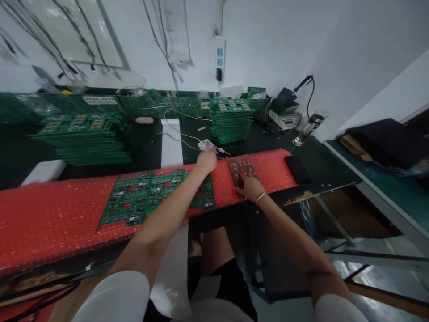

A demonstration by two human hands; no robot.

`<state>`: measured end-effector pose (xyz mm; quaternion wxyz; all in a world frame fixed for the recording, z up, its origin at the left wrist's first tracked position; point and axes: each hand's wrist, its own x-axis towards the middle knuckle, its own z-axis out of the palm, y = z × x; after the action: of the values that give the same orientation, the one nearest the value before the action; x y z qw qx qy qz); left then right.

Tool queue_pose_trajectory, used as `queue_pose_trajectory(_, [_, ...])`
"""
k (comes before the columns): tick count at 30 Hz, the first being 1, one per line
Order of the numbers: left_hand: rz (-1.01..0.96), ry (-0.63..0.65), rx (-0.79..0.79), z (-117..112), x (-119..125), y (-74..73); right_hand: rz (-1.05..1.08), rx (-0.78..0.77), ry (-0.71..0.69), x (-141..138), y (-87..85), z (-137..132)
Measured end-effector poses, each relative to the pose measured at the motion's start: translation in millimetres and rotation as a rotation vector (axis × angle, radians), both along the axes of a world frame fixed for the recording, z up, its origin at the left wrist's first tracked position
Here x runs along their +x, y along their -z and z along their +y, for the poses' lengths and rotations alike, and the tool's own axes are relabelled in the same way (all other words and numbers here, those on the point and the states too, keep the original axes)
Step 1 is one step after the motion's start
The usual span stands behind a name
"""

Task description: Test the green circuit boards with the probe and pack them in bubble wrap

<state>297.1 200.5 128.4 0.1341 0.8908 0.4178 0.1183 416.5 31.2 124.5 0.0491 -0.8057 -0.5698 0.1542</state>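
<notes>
My left hand (pixel 207 160) reaches across the red bubble wrap (pixel 50 214) and closes round a small white device (pixel 205 144) with a cable, at the far edge of the wrap. My right hand (pixel 248 187) lies on a dark reddish circuit board (pixel 241 169) on the wrap, fingers spread flat. A green circuit board panel (pixel 147 197) rests on the wrap under my left forearm.
Stacks of green circuit boards stand at the back left (pixel 83 138) and back centre (pixel 231 120). A soldering station (pixel 284 117), a glass bottle (pixel 306 129) and a black pad (pixel 296 169) sit to the right. A power strip (pixel 219 58) hangs on the wall.
</notes>
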Motion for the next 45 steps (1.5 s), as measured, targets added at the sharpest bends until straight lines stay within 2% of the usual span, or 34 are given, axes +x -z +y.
queue_pose_trajectory(2, [0.002,0.173,0.063,-24.8,-1.3,-0.6,0.007,0.006,-0.018,2.1,0.2,1.1])
queue_pose_trajectory(4, [0.034,0.348,0.049,-53.0,-1.7,2.6,0.051,0.035,-0.083,10.7,1.0,1.3])
queue_pose_trajectory(6, [0.089,0.395,-0.001,-75.1,-2.9,8.1,0.084,0.107,-0.102,26.0,3.3,-0.1])
queue_pose_trajectory(9, [0.122,0.361,-0.043,-89.5,-6.1,16.3,0.005,0.254,0.062,54.6,10.5,-4.5])
queue_pose_trajectory(11, [0.103,0.339,-0.080,-91.2,-7.2,19.7,0.003,0.269,0.129,70.4,16.2,-6.7])
queue_pose_trajectory(16, [0.089,0.307,-0.144,-90.4,-8.3,16.2,0.390,0.248,-0.035,83.6,19.2,0.4])
queue_pose_trajectory(19, [0.097,0.389,-0.124,-81.1,-26.1,6.6,0.500,0.222,-0.060,79.6,10.4,9.2])
queue_pose_trajectory(21, [0.140,0.448,-0.082,-69.5,-49.8,0.8,0.448,0.201,-0.033,74.5,1.8,13.2])
queue_pose_trajectory(23, [0.227,0.435,-0.056,-56.9,-78.7,-1.2,0.355,0.168,-0.003,67.6,-7.9,15.1])
queue_pose_trajectory(26, [0.352,0.365,-0.092,-44.1,-115.5,5.1,0.204,0.079,-0.003,54.1,-22.1,17.5])
queue_pose_trajectory(29, [0.375,0.353,-0.139,-44.4,-129.5,15.8,0.012,0.039,-0.075,37.3,-32.9,23.1])
queue_pose_trajectory(32, [0.333,0.356,-0.153,-53.2,-121.2,21.3,-0.169,0.003,-0.121,20.4,-39.5,29.9])
queue_pose_trajectory(35, [0.301,0.355,-0.165,-62.3,-103.1,21.3,-0.254,-0.070,-0.127,7.4,-45.1,33.9])
queue_pose_trajectory(42, [0.250,0.310,-0.176,-66.8,-70.6,26.5,-0.291,-0.135,-0.114,-10.8,-55.2,38.1])
queue_pose_trajectory(45, [0.240,0.323,-0.163,-63.7,-67.4,30.6,-0.256,-0.131,-0.198,-24.3,-56.3,43.4])
